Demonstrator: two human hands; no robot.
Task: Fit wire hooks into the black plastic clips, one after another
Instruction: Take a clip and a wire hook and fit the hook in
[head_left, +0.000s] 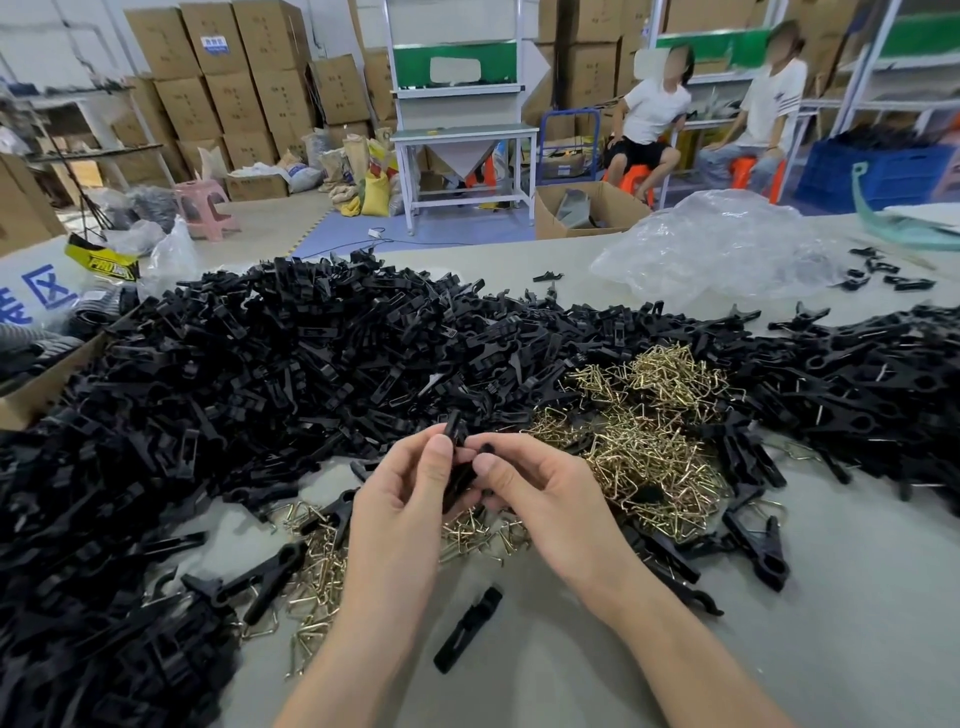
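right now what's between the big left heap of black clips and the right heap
In the head view, a heap of brass-coloured wire hooks lies between the left clip heap and the right clip heap.

Factory workshop: stacked cartons (228, 78), workbench (857, 597) heaped with clips (270, 374)

Both forearms bare, in from the bottom edge, converging mid-frame. The left hand (400, 499) has fingers curled and thumb up front, gripping a black plastic clip (457, 475). The right hand (540, 493) pinches the same clip with thumb and index from the opposite side. Thumbs nearly touching.
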